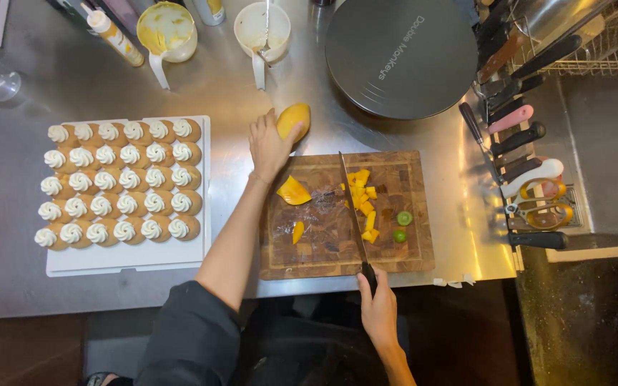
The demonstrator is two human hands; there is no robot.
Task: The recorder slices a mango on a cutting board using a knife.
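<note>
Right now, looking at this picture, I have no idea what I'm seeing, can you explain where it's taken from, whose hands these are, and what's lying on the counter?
This is one picture from a camera worn on a person's head, looking straight down at a steel counter. There is no machine: both hands belong to that person.

The left hand reaches past the wooden cutting board and rests on a whole mango on the counter. The right hand grips the handle of a long chef's knife whose blade lies across the board.

On the board are a mango slice, small mango cubes and two lime halves. To the left sits a white tray with rows of small pastries topped with cream swirls. Behind the board are two cups, a squeeze bottle and a round dark griddle; more knives lie at the right.
</note>
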